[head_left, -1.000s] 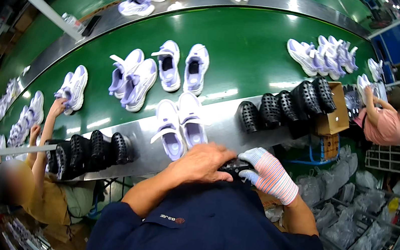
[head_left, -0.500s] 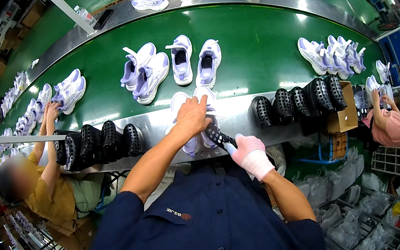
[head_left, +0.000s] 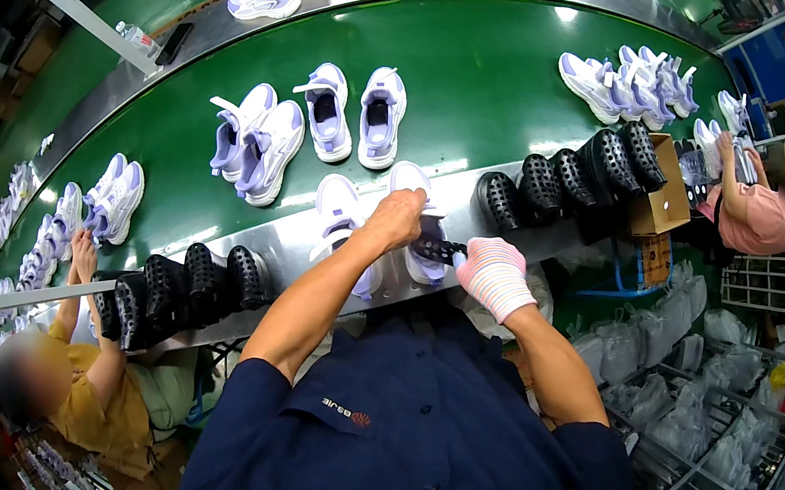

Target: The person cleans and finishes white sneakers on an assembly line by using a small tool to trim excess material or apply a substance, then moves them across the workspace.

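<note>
A white and lilac sneaker (head_left: 425,271) stands on the metal ledge before me, its toe pointing away. My bare left hand (head_left: 398,218) closes on the upper around its tongue and hides part of it. In a striped knit glove, my right hand (head_left: 497,277) grips the end of a black perforated shoe tree (head_left: 436,249). The tree's front part is inside the sneaker's opening. Just left stands the matching sneaker (head_left: 339,200), partly covered by my left forearm.
Black shoe trees stand in rows on the ledge, left (head_left: 201,281) and right (head_left: 574,182). More sneakers (head_left: 274,152) sit on the green belt (head_left: 475,68). A cardboard box (head_left: 662,196) is at right. Co-workers handle sneakers at left, right and across the belt.
My left hand has gone from resting over the sneaker to a tighter grip at its tongue. The shoe tree has turned more level at the opening. The whole view has shifted slightly.
</note>
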The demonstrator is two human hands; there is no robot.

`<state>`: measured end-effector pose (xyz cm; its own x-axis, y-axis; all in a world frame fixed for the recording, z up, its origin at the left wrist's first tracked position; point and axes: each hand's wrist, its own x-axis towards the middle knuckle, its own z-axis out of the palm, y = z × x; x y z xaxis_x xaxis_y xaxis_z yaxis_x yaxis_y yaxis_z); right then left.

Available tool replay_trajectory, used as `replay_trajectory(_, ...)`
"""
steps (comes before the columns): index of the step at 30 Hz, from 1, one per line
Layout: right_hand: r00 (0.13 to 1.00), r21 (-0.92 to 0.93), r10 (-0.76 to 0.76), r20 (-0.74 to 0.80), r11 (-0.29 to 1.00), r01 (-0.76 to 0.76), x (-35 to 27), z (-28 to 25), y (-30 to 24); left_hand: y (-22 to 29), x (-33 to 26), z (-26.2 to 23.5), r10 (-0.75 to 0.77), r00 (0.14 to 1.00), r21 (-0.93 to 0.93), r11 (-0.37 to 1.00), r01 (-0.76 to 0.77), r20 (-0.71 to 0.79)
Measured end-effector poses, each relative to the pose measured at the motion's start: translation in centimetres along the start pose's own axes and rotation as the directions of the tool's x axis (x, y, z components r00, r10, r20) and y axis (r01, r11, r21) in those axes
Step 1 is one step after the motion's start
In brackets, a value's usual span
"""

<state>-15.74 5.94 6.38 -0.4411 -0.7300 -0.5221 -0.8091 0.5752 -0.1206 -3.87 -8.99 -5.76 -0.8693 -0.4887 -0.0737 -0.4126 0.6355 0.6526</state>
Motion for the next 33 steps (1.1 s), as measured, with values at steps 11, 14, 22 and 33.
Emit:
replay_trajectory(11,0.966,0.063,-0.016,-0.257,0.997,0.033,4.5,9.8,-0.2,0.8,0.7,2.4,0.097,0.980,-0.136,0.983,-0.121,-0.173)
replay_trajectory(14,0.898,0.195,-0.115,-0.424,0.957,0.215,3.6,10.7,3.4,0.6,-1.9,2.9,0.010,0.978,-0.198,0.979,-0.053,-0.209)
replay_trajectory(22,0.985,0.278,0.080,-0.154,0.960,-0.034,9.4,10.3,3.2,2.6,-0.7,7.9,-0.566,0.786,-0.274,0.820,0.503,-0.250)
replay_trajectory(33,0.995,0.118,0.008,-0.097,0.993,0.003,11.2,10.7,3.7,6.3,-14.4,1.3,-0.582,0.755,-0.076,0.804,0.590,-0.301)
